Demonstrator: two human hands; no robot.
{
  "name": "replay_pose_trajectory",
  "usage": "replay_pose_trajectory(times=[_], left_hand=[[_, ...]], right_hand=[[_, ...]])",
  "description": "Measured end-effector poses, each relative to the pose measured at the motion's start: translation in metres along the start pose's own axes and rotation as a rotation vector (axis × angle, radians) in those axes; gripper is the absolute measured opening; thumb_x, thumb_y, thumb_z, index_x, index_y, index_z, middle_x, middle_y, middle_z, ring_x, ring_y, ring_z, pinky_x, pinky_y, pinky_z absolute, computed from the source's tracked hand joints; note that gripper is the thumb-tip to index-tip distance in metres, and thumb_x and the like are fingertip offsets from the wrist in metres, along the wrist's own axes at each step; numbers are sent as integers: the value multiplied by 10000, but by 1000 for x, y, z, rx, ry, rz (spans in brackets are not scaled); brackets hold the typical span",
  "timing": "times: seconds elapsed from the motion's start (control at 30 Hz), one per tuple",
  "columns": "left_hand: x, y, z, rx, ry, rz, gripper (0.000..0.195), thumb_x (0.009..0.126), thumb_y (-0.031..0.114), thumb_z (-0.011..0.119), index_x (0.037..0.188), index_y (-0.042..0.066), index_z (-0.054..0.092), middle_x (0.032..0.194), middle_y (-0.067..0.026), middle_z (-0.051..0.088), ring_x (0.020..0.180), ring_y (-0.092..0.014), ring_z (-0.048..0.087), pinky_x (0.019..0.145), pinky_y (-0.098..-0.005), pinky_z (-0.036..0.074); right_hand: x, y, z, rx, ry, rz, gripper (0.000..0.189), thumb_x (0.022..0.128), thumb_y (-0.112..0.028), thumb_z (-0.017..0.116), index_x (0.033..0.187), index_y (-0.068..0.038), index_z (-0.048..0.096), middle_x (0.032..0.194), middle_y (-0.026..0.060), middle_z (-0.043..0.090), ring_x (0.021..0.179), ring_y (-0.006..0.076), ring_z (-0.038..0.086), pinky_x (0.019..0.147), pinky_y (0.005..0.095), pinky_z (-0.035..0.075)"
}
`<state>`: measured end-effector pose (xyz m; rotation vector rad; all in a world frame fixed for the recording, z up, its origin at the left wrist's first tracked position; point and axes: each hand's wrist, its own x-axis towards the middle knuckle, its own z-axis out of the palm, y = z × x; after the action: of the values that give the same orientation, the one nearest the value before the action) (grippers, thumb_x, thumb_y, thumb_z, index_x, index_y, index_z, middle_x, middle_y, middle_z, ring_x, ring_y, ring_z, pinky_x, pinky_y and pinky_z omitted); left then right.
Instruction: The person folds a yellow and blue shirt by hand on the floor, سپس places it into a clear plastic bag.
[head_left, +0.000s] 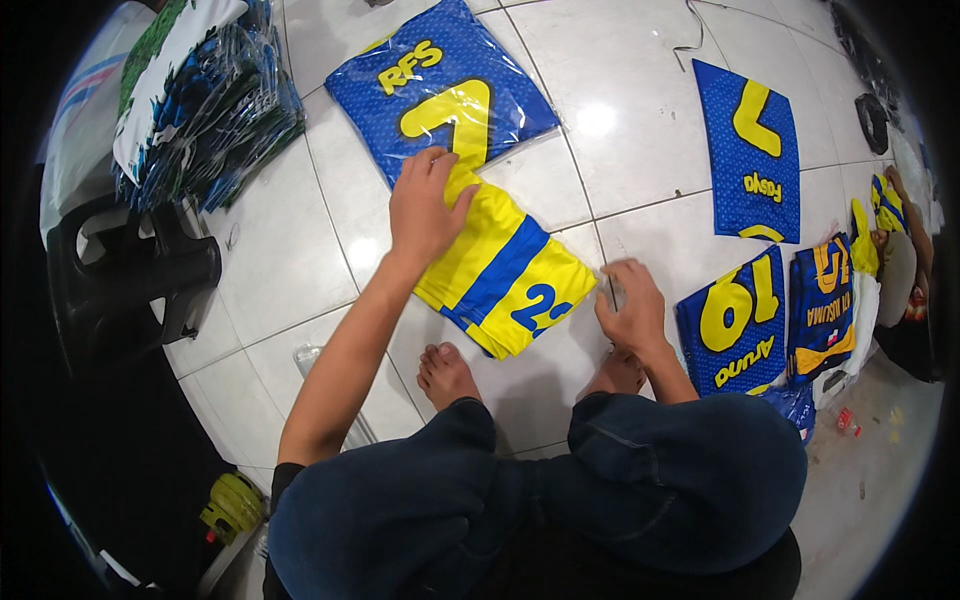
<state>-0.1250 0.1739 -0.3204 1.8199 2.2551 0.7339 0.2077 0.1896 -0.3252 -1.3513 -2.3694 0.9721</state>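
Note:
A folded yellow garment with a blue stripe and blue digits (499, 259) lies on the tiled floor before my feet. My left hand (429, 202) rests on its upper left corner, fingers bent; whether they grip the cloth cannot be told. My right hand (632, 304) is just off the garment's right corner, fingers slightly curled and apart, with nothing plainly in them. Beyond my left hand, a blue jersey in a clear plastic bag (517, 97) bears yellow lettering and a digit, its lower edge partly under the yellow garment.
Folded blue jerseys (750, 150) lie at the right, near a navy and orange one (821, 307). A stack of bagged garments (225, 112) and a black plastic stool (135, 262) stand left. A green gas cylinder (234, 501) is lower left. Another person's arm (911, 206) shows far right.

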Motion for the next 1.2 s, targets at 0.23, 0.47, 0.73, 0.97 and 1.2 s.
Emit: replay_pose_trajectory(times=[0.23, 0.47, 0.73, 0.97, 1.2], left_hand=[[-44, 5, 36, -13, -201, 243, 666, 879, 339, 748, 1436, 64, 508, 1563, -189, 396, 1456, -407, 341, 1184, -526, 280], [-53, 20, 12, -24, -217, 262, 687, 839, 367, 787, 1413, 79, 544, 1581, -191, 377, 1466, -403, 326, 1180, -539, 277], [-135, 58, 10, -335, -552, 400, 309, 774, 194, 814, 1019, 60, 682, 1171, -118, 630, 1150, -333, 570, 995, -451, 420], [-145, 49, 11, -613, -502, 72, 131, 898, 42, 664, 1025, 55, 640, 1113, -123, 646, 1059, -327, 597, 960, -425, 444], [-141, 43, 7, -777, -446, -178, 52, 937, 42, 632, 954, 25, 586, 1042, -150, 652, 1006, -360, 595, 889, -426, 474]], right_hand=[[5, -31, 30, 129, -215, -106, 330, 780, -82, 755, 1079, -72, 616, 1064, 120, 611, 1002, 339, 622, 804, 423, 515], [5, -26, 13, 103, -186, 49, 297, 787, -80, 760, 1043, -90, 610, 940, 86, 634, 856, 321, 662, 731, 419, 527], [-4, -6, 25, 69, -316, -128, 261, 747, -63, 763, 984, -131, 675, 954, 81, 605, 919, 308, 649, 748, 429, 523], [6, -17, 16, 136, -312, -210, 233, 746, -83, 777, 958, -121, 690, 954, 68, 605, 892, 304, 639, 747, 419, 519], [18, -14, 26, 99, -305, -251, 162, 754, -117, 788, 892, -101, 705, 912, 59, 598, 898, 287, 631, 740, 411, 517]])
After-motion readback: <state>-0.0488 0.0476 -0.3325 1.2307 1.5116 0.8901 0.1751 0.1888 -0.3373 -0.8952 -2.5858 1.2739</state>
